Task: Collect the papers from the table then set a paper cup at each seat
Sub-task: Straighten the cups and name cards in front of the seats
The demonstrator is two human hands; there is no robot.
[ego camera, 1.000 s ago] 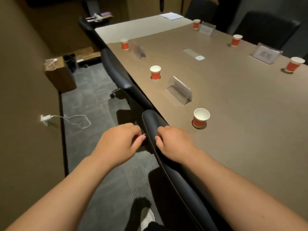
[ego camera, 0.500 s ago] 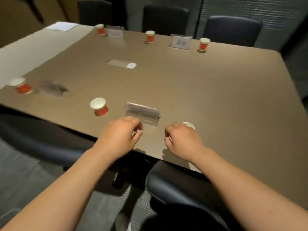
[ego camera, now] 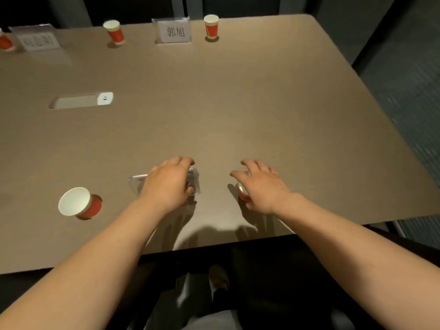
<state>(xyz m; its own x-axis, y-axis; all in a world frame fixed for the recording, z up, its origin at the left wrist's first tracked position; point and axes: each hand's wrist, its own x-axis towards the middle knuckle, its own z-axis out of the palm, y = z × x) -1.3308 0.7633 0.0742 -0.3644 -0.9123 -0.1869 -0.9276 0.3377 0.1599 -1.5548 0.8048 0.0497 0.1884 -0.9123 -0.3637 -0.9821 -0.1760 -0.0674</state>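
A red paper cup [ego camera: 242, 193] with a white rim stands on the table [ego camera: 238, 110] in the lower centre of the frame, mostly hidden under the right hand [ego camera: 260, 186]. Only a sliver of its rim and red wall shows below the thumb side of that hand. The right hand lies over the cup with fingers spread and only loosely bent, the fingertips reaching past it toward the far side; whether the palm or thumb actually touches the cup cannot be told.

Just left of the cup, apart from it, a clear acrylic name stand [ego camera: 142, 182] sits near the table's front edge. The left hand [ego camera: 167, 184] covers most of it, fingers curled down over its top edge and thumb low at the stand's right end, so it appears to grip the stand.

Further left, in the lower left of the frame, a second red cup [ego camera: 79, 204] stands by itself, its white inside facing the camera, well apart from both hands.

Along the far edge, at the top of the frame, 2 more cups stand: one [ego camera: 114, 32] in the upper left and one [ego camera: 211, 27] at upper centre, with a name card [ego camera: 172, 32] bearing printed characters between them. A blurred second card [ego camera: 38, 41] and part of another cup [ego camera: 5, 42] sit at the far left edge. A cable slot [ego camera: 81, 101] with a white cover lies in the table's left middle.
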